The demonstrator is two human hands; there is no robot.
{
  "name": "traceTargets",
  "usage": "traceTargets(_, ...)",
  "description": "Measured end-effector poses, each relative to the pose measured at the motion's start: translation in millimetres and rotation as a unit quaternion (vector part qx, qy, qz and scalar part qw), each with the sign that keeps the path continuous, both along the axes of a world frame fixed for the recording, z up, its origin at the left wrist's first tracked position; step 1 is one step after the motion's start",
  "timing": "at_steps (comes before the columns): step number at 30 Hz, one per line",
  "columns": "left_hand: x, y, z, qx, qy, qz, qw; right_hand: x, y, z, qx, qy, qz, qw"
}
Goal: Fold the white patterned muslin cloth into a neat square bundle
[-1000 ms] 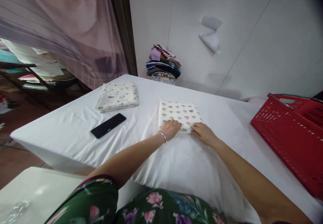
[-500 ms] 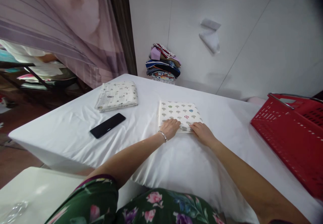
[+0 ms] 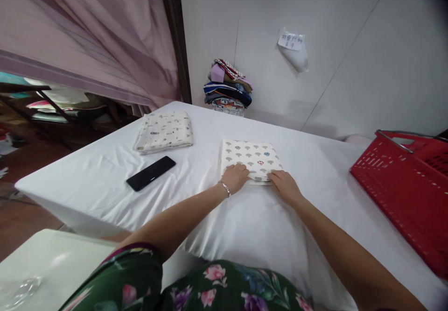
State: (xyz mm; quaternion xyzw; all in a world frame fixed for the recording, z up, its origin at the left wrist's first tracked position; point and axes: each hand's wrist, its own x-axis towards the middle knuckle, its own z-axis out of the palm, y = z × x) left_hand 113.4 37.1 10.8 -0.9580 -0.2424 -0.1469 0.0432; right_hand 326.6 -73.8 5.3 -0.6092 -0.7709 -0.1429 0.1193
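Observation:
A folded white cloth [image 3: 250, 154] printed with grey mushroom shapes and a few coloured ones lies flat on the white-covered table [image 3: 206, 129]. At its near left corner my left hand [image 3: 235, 177], with a bracelet at the wrist, grips the edge. My right hand [image 3: 284, 185] pinches the near right corner, thumb and fingers at the fold. Between the hands the layered near edge shows. Another folded cloth [image 3: 166, 132] with small printed figures rests farther left, apart from both hands. A black phone [image 3: 151, 173] lies in front of it.
A red plastic basket [image 3: 402, 194] with a metal handle stands at the right. Beyond the far edge rises a stack of folded clothes [image 3: 228, 87]. A paper note [image 3: 293, 42] hangs on the wall. A white surface [image 3: 52, 264] is at lower left, a pink curtain [image 3: 122, 35] at upper left.
My right hand has shifted slightly to the right along the near edge of the cloth. My left hand stays at its corner. The view has moved a little.

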Motion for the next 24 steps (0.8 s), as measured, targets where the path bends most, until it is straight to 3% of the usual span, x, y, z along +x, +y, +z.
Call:
traceTargets(6,-4.0,-3.3,-5.1,0.014,0.008,-0.027,0.999,-3.5,-3.1,-1.7,-0.034,-0.015,0.012,0.999)
traceTargets(12,-8.5,-6.5,-0.3,0.002,0.016,-0.043,0.999,-5.9,-4.9,1.1,-0.051,-0.013,0.022,0.998)
traceTargets(24,-5.2,-3.8,1.0,-0.034,-0.012,-0.01,0.999,6.3,-6.9,-5.6,-0.041,-0.018,0.007,0.999)
